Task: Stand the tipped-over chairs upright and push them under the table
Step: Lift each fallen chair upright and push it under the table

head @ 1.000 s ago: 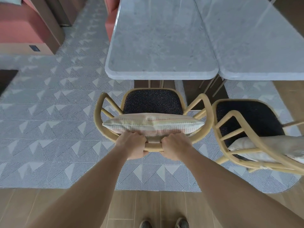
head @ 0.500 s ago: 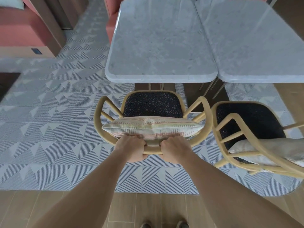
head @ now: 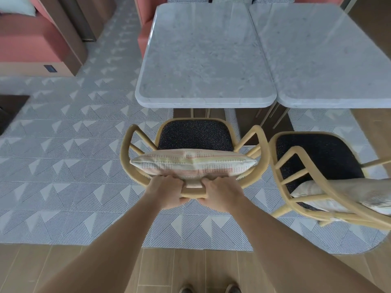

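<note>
A tan wooden chair (head: 262, 142) with a dark speckled seat stands upright in front of the grey marble table (head: 203, 100), its seat just short of the table's near edge. A striped cushion (head: 192, 163) leans against its backrest. My left hand (head: 167, 191) and my right hand (head: 220, 193) both grip the top rail of the backrest, side by side. A second matching chair (head: 296, 161) stands upright at the right, turned at an angle, with a pale cushion (head: 342, 195) on it.
A second marble table (head: 330, 102) adjoins the first on the right. A grey triangle-patterned rug (head: 63, 166) covers the floor under the chairs. Coral-coloured benches (head: 31, 43) stand at the far left and behind the tables. Wood flooring (head: 190, 269) lies at my feet.
The chair in my hands has slid a little forward toward the table's edge; both hands keep their grip on the backrest. The right chair has not moved.
</note>
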A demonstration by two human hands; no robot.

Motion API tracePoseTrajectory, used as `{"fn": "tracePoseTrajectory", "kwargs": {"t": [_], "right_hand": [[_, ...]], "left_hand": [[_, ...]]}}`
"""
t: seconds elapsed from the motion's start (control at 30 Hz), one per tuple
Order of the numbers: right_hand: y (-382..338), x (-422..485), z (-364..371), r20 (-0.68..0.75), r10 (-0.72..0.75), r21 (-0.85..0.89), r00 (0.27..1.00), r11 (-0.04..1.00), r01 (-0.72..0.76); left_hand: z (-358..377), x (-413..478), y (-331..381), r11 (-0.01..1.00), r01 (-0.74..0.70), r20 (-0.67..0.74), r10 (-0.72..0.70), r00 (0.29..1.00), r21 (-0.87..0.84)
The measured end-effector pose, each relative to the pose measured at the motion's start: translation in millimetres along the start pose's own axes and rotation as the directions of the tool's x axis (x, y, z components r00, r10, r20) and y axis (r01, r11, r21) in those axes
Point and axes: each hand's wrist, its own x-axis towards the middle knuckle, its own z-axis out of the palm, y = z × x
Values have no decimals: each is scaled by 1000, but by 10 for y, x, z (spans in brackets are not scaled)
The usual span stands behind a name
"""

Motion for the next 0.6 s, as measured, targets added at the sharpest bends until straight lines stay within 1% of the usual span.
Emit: {"fn": "tracePoseTrajectory", "kwargs": {"t": [0.07, 0.13, 0.17, 0.23, 0.3, 0.37, 0.43, 0.47, 0.53, 0.57, 0.6], "right_hand": [[-12, -52, -9, -10, -6, 44, 1000, 999, 7], [18, -105, -23, -26, 5, 110, 1000, 994, -2], [49, -133, -32, -29, 12, 126, 1000, 992, -8], [106, -197, -50, -10, 7, 112, 1000, 994, -6], [138, -241, -53, 4, 5, 89, 1000, 996, -5], [130, -270, -58, -3, 12, 84, 1000, 996, -12], [134, -313, -70, -15, 19, 121, 1000, 992, -17], [152, -352, -81, -29, 28, 167, 999, 986, -23], [208, -463, -122, -87, 67, 318, 994, 947, -36], [247, -527, -156, -125, 111, 408, 986, 912, -51], [297, -588, -201, -163, 169, 488, 972, 870, -69]], "left_hand": [[-18, -83, 25, 999, 20, -18, -21, 1000, -40], [-34, -172, 76, 995, 21, -72, -28, 997, -97], [-54, -200, 119, 989, 4, -102, -19, 995, -148], [-128, -223, 244, 968, -48, -121, 18, 992, -245], [-188, -176, 367, 965, -72, -99, 49, 994, -254], [-195, -118, 473, 975, -59, -68, 45, 997, -214], [-174, -78, 544, 978, -45, -56, 34, 998, -204], [-173, -68, 578, 974, -46, -74, 31, 997, -224], [-186, -63, 635, 947, -78, -151, 31, 988, -311], [-203, -61, 667, 911, -106, -201, 25, 979, -399], [-228, -61, 699, 847, -131, -245, 1, 970, -515]]}}
